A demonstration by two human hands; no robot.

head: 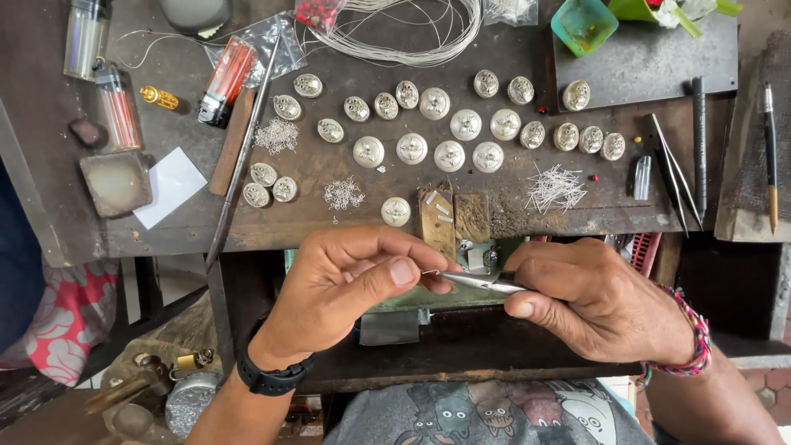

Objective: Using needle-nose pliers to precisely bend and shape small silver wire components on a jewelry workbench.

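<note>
Overhead, largest first: dark wooden workbench (346,49), worn and scarred along its near edge. Grey slab (651,62) at far right. Coil of silver wire (412,33) at the far edge. Left hand (346,288), wearing a black wristwatch (268,379), thumb and forefinger pinched together on a tiny wire piece (430,273), probably a bent loop, too small to tell. Right hand (593,301), wearing a woven bracelet (696,342), closed around slim pliers (486,283), tips touching that piece, below the bench edge. Three lighters (119,107) at left. Two tweezers (671,169) at right. About twenty-five domed silver buttons (412,148) in loose rows. Two heaps of small wire rings (276,136), one heap of straight pins (556,188).
</note>
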